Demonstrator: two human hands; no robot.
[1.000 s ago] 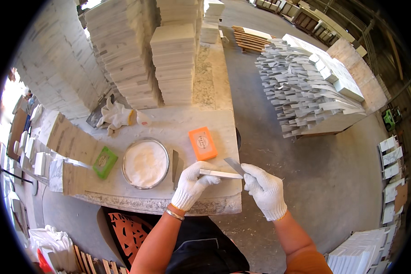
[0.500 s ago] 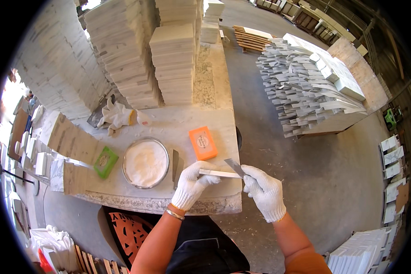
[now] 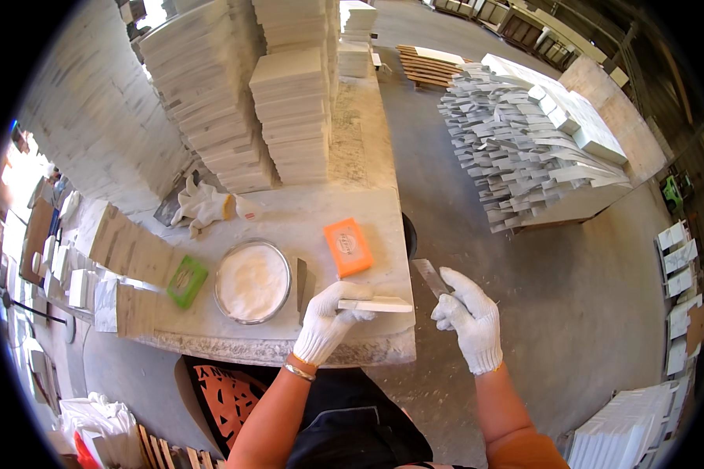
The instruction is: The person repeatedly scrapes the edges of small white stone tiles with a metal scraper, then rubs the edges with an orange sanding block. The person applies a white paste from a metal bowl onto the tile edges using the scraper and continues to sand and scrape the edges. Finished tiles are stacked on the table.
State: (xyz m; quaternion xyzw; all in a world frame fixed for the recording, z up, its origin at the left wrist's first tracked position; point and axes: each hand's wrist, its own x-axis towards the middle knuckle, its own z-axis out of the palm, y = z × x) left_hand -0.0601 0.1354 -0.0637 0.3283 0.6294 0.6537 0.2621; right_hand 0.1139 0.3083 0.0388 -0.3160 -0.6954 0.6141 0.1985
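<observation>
Both my hands wear white gloves. My left hand point(image 3: 326, 322) grips a thin white stone strip point(image 3: 379, 305) lying flat at the near right corner of the stone worktable point(image 3: 305, 227). My right hand point(image 3: 471, 317) is off the table's right edge and holds a flat metal blade point(image 3: 429, 277) that points up toward the strip's far end. An orange block point(image 3: 348, 246) lies just beyond the strip. A round metal pan of white powder point(image 3: 252, 281) sits to the left, with a dark slim piece point(image 3: 301, 281) beside it.
Tall stacks of white stone tiles point(image 3: 289, 109) stand at the table's back. A green pad point(image 3: 187, 281) and a crumpled glove point(image 3: 203, 205) lie at the left. A pallet of grey-white strips point(image 3: 524, 148) stands on the concrete floor at the right.
My right hand with the blade has drawn slightly away to the right of the strip. My left hand and the strip stay in place.
</observation>
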